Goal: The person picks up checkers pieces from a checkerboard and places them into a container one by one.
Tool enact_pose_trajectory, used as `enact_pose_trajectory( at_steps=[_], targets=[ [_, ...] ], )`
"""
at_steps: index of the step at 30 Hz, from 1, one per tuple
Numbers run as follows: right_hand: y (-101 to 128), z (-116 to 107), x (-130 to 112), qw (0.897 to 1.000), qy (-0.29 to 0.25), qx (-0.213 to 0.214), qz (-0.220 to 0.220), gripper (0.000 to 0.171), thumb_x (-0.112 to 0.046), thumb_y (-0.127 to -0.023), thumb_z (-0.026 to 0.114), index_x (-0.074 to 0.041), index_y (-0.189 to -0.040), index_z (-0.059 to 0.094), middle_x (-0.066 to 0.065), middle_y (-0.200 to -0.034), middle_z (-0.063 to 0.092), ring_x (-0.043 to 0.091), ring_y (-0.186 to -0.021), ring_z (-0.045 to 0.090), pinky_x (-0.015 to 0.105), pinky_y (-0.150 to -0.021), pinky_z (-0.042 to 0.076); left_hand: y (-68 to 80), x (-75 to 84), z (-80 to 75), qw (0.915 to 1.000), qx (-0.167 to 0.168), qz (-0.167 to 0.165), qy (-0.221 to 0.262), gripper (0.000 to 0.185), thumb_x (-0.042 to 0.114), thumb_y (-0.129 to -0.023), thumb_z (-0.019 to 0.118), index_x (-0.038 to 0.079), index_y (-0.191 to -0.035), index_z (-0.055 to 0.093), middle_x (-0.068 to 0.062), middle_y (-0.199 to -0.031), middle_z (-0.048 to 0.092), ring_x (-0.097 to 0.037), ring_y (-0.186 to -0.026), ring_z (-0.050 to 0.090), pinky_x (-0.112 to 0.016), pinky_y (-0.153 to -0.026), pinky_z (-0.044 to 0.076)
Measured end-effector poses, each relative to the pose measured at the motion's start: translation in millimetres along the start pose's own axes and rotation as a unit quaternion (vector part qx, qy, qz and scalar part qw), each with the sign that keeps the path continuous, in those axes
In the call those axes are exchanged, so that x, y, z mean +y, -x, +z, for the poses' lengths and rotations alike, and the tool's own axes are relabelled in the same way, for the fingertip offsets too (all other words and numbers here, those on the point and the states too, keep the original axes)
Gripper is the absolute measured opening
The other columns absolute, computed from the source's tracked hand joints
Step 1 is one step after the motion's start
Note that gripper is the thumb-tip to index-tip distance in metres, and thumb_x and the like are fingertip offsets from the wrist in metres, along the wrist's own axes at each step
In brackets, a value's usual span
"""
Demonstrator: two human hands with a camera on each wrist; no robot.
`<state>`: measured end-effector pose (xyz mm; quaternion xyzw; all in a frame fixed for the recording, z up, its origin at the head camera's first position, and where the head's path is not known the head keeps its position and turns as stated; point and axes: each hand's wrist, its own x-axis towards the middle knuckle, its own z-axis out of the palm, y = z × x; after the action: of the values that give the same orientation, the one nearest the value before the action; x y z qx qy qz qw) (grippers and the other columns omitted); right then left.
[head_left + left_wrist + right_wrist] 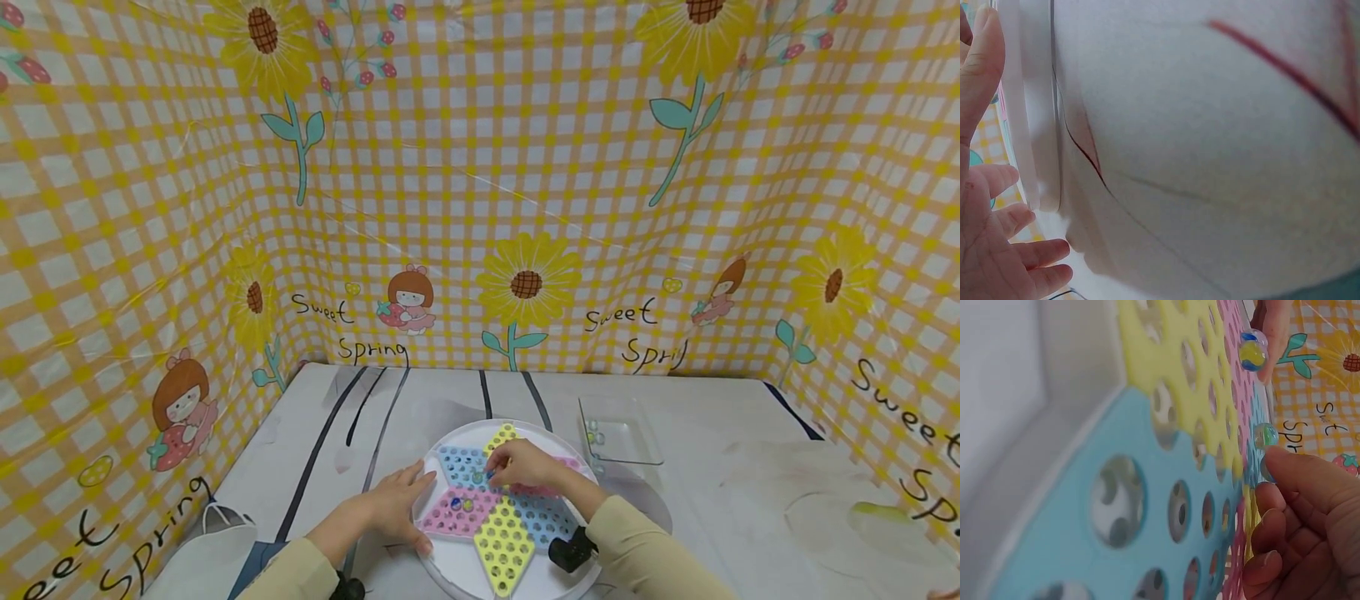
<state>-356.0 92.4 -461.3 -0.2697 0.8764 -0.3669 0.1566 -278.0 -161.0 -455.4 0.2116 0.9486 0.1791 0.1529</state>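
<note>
A round white Chinese checkers board (453, 575) carries a star of yellow, pink and light blue perforated sections. My right hand (525, 463) reaches over its far middle. Thumb and fingers there pinch a blue glass marble (1266, 469), partly hidden by the thumb. Right beside it a greenish clear marble (1265, 435) sits on the blue section. A blue marble (456, 503) and a yellowish marble (468, 505) lie side by side in the pink section at left. My left hand (393, 504) has its fingers spread along the board's left rim and holds nothing.
A clear plastic tray (637, 442) with several glass marbles (594, 437) stands behind the board to the right. Checked cloth (450, 167) walls in the back and sides of the white table (720, 450). At lower left lies a white item with a loop (202, 542).
</note>
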Motion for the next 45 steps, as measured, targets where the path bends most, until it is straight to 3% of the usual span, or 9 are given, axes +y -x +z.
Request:
enact_pose_trajectory(
  at_steps=[7,16,20,28,34,45],
  targets=[
    [4.4,-17.2,5.6,0.999,0.015,0.005,-0.039,0.014,-0.012,-0.078,0.070,-0.004,-0.089,0.066,-0.004,-0.072,0.057,0.007,-0.064,0.046,0.020,-0.056,0.041,0.7,2.0,0.1,1.0000,0.000,0.001,0.004,0.105,0.048,-0.060,0.079,0.005,-0.143,0.029,-0.021,-0.150,0.016,-0.044,-0.133,0.021,-0.059,-0.105,0.023],
    [18.2,-46.3,14.4,0.998,0.019,0.027,-0.048,0.015,-0.008,-0.077,0.068,0.000,-0.089,0.065,-0.003,-0.070,0.055,0.008,-0.064,0.046,0.020,-0.054,0.041,-1.5,-1.0,1.0,1.0000,0.000,-0.001,0.004,0.106,0.049,-0.061,0.078,0.007,-0.143,0.028,-0.020,-0.150,0.016,-0.044,-0.133,0.021,-0.059,-0.104,0.023],
    [25.9,-58.4,17.0,0.999,0.011,0.030,-0.036,0.015,-0.007,-0.078,0.068,0.001,-0.090,0.063,-0.001,-0.071,0.053,0.010,-0.065,0.044,0.021,-0.055,0.039,-1.0,-0.2,0.4,1.0000,0.000,0.002,0.003,0.106,0.048,-0.061,0.079,0.006,-0.143,0.028,-0.021,-0.150,0.016,-0.044,-0.133,0.021,-0.059,-0.105,0.023],
    [38.3,-80.9,23.6,0.999,0.016,0.034,-0.012,0.014,-0.010,-0.082,0.065,0.000,-0.093,0.063,0.000,-0.073,0.054,0.012,-0.063,0.047,0.031,-0.054,0.048,0.7,3.2,-0.9,0.9999,-0.004,0.008,0.005,0.104,0.046,-0.062,0.079,0.004,-0.142,0.029,-0.022,-0.149,0.017,-0.043,-0.134,0.021,-0.058,-0.105,0.023],
    [46.9,-94.1,28.2,0.998,0.024,0.054,0.029,0.016,-0.011,-0.082,0.066,-0.002,-0.094,0.063,0.001,-0.074,0.053,0.013,-0.064,0.046,0.026,-0.052,0.044,-0.2,2.2,-0.7,1.0000,-0.007,0.004,0.005,0.105,0.048,-0.061,0.078,0.005,-0.143,0.028,-0.020,-0.150,0.016,-0.042,-0.134,0.020,-0.057,-0.106,0.022],
    [64.1,-114.5,42.4,0.996,0.034,0.074,0.044,0.016,-0.012,-0.083,0.064,-0.003,-0.096,0.061,0.001,-0.074,0.051,0.014,-0.059,0.046,0.022,-0.046,0.037,3.6,6.4,-3.2,1.0000,0.001,0.009,0.002,0.103,0.044,-0.061,0.080,0.003,-0.142,0.030,-0.023,-0.149,0.017,-0.044,-0.133,0.021,-0.058,-0.106,0.021]
  ],
)
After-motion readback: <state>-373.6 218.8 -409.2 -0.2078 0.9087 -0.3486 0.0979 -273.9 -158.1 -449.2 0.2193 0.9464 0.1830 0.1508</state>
